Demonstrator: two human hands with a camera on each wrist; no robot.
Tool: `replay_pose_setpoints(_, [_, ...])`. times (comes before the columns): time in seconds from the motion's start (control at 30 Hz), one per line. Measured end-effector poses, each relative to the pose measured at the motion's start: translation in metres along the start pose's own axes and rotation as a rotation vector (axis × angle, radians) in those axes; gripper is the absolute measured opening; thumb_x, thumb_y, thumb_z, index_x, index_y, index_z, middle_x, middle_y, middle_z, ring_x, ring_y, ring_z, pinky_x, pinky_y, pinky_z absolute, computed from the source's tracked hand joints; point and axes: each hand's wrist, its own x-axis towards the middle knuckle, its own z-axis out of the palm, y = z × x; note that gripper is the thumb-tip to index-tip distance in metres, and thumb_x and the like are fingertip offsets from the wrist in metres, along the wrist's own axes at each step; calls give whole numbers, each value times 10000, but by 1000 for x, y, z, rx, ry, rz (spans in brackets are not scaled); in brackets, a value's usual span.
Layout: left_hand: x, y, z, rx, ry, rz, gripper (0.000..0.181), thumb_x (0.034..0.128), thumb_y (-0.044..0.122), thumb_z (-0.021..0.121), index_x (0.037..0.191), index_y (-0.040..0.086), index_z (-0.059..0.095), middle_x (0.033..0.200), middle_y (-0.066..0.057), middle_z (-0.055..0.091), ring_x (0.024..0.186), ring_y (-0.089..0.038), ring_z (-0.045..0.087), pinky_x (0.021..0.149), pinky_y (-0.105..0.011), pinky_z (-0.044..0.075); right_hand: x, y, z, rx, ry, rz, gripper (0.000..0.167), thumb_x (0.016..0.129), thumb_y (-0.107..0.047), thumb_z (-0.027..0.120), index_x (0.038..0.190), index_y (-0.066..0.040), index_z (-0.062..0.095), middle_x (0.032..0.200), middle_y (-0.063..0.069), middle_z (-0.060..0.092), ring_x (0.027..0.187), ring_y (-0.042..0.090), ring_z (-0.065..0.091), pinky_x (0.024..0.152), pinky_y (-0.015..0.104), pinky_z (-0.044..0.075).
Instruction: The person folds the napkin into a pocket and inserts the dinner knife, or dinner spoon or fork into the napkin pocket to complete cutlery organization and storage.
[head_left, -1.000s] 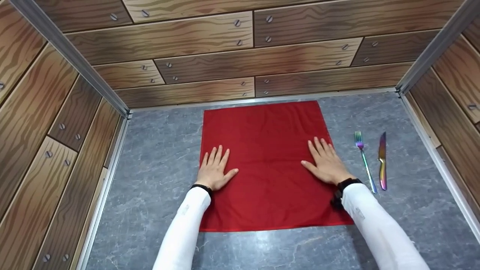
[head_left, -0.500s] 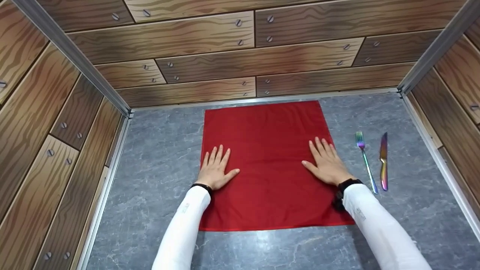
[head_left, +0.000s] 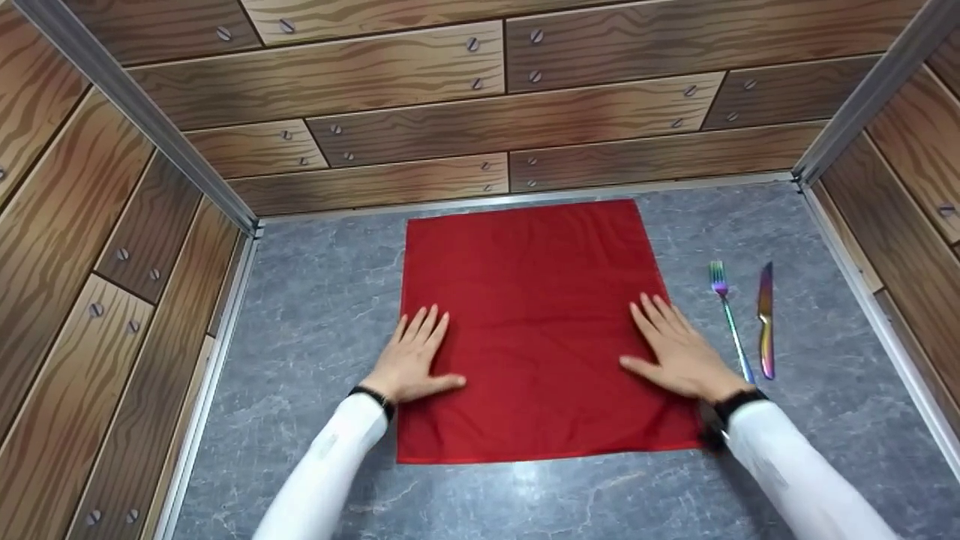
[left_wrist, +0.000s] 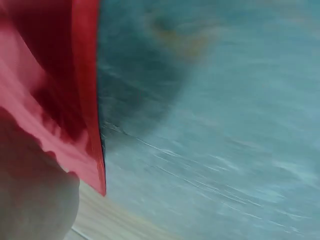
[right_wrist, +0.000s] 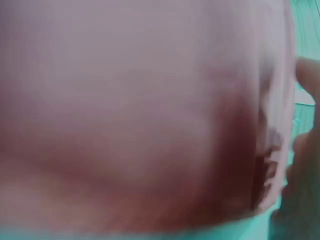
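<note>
Red cloth [head_left: 532, 322] spread flat, L hand [head_left: 405, 367] & R hand [head_left: 679, 360] over its sides

Cloth's mid-tabletop [head_left: 315, 315], far edge just short of the plank-print back wall [head_left: 420, 67]. Roughly sq., w/ faint creases & a hemmed edge. L hand lies palm-down over its L side, R hand same over the R side; fingers straight, thumbs out toward the middle, nothing gripped or pinched by either. Whether palms press or barely skim: can't tell; wrist views too blurred to settle it.

Handling (my read): thin, light, soft, floppy; prob. slides easily on the smooth top & rucks up if pushed. Not fragile. Best hold = hemmed corners, thumb + finger, one per hand. Near L corner's in plain sight; near R one sits close by the R wristband [head_left: 739, 401], so a bit harder to get at. Keep tension even btwn corners or the middle'll sag.

R of cloth: iridescent fork [head_left: 721, 289] & matching knife [head_left: 765, 319], side by side, knife outermost; fork's handle end is right by the R wrist.

Labels/brands: none legible. Small faint mark on L sleeve [head_left: 322, 465] & R sleeve [head_left: 810, 465], too blurred to read. No lettering seen on cloth or cutlery.
</note>
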Motion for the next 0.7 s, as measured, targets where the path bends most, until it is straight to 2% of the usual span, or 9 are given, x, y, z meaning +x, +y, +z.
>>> replay_pose_setpoints(0.13, [-25, 2, -2, -46, -77, 22, 1225, 732, 803, 600, 1561, 15, 159, 1615, -187, 119, 1479, -350, 96, 1186, -493, 96, -29, -1, -3, 12, -79, 12, 1038, 854, -689, 577, 1548, -4, 219, 1608, 191, 154, 1473, 375, 88, 1186, 458, 74])
replay_pose_setpoints(0.27, [-36, 3, -1, -95, -117, 14, 1285, 688, 786, 667, 1557, -2, 142, 1620, -184, 85, 1484, -337, 73, 1192, -438, 115, -41, 0, -3, 31, -136, 51, 1107, 815, -728, 590, 1560, -21, 177, 1622, 162, 114, 1482, 344, 54, 1193, 413, 27])
replay_pose_setpoints(0.5, [-36, 2, -1, -120, -160, -15, 1319, 654, 805, 675, 1559, 5, 145, 1622, -184, 70, 1486, -329, 52, 1192, -436, 117, -39, -1, -7, 42, -161, 62, 1119, 803, -735, 597, 1552, -6, 199, 1617, 175, 129, 1475, 363, 83, 1181, 479, 71])
replay_pose_setpoints(0.6, [-30, 1, -10, -170, -161, -33, 1241, 688, 788, 664, 1559, 34, 202, 1611, -179, 145, 1478, -328, 121, 1183, -455, 154, -31, -4, -18, 49, -152, 67, 1034, 837, -698, 592, 1506, 40, 312, 1577, 217, 238, 1441, 409, 196, 1154, 541, 155])
replay_pose_setpoints(0.7, [-20, -5, -25, -246, -132, -71, 1078, 777, 727, 639, 1547, 64, 279, 1579, -139, 279, 1448, -298, 246, 1165, -435, 222, -15, -3, -36, 76, -121, 69, 839, 909, -588, 591, 1423, 62, 457, 1469, 248, 421, 1346, 433, 382, 1097, 565, 291])
